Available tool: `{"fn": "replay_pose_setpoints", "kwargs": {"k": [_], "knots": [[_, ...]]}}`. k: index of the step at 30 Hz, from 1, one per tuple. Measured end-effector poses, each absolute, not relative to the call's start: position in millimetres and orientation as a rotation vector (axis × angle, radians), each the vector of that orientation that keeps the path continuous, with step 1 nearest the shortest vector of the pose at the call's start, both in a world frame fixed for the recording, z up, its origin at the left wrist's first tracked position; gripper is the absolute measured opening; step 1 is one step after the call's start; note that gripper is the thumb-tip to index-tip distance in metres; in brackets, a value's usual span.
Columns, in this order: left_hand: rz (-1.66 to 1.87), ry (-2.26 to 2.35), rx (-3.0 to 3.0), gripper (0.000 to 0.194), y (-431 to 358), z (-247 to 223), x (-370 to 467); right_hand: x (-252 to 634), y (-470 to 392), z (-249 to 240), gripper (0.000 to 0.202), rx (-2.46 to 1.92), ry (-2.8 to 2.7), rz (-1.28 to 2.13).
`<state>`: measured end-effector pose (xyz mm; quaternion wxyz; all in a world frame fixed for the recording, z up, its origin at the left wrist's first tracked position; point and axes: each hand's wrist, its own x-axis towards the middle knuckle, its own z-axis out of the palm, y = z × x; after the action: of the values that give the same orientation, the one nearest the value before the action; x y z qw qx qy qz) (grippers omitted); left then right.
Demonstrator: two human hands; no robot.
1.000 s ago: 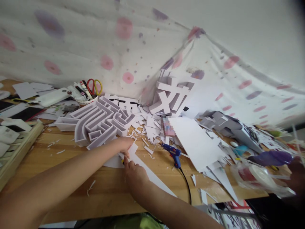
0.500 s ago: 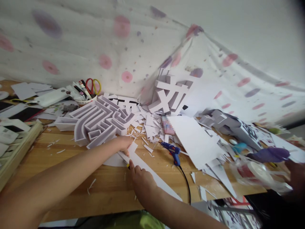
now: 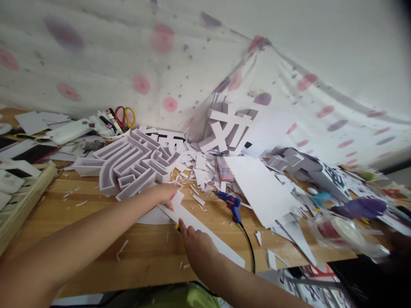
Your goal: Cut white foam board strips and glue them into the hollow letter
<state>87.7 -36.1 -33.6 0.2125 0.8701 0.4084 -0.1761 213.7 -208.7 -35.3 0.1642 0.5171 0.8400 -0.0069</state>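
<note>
My left hand (image 3: 167, 195) presses and grips the upper end of a long white board strip (image 3: 205, 233), fingers bent at its edge. The strip lies slanted across the wooden table toward its front edge. My right hand (image 3: 197, 241) is closed on a utility knife (image 3: 177, 227); only a bit of its yellow-and-black body shows, against the strip's near edge, and the blade cannot be made out. Under the strip's upper end is another white sheet (image 3: 154, 217). Just behind my left hand stands a white hollow raised-wall character (image 3: 128, 160).
A blue glue gun (image 3: 231, 204) with a black cord lies right of the strip. Farther right are a large white sheet (image 3: 266, 192) and a tape roll (image 3: 342, 231). White scraps (image 3: 203, 171) litter the back. A pen holder (image 3: 115, 136) with scissors stands at the back left.
My right hand has slid slightly right and toward me along the strip's near edge with the utility knife. My left hand keeps its place on the strip.
</note>
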Motion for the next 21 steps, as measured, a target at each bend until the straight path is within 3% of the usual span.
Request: {"fn": "replay_pose_setpoints", "kwargs": {"k": [13, 21], "knots": [[-0.455, 1.135, 2.401, 0.031, -37, -32, 86, 243, -218, -32, 0.071, 1.451, 2.39, -0.09], [-0.369, 1.199, 2.334, 0.028, -37, -40, 84, 271, -190, -11, 0.046, 1.891, 2.38, -0.4]]}}
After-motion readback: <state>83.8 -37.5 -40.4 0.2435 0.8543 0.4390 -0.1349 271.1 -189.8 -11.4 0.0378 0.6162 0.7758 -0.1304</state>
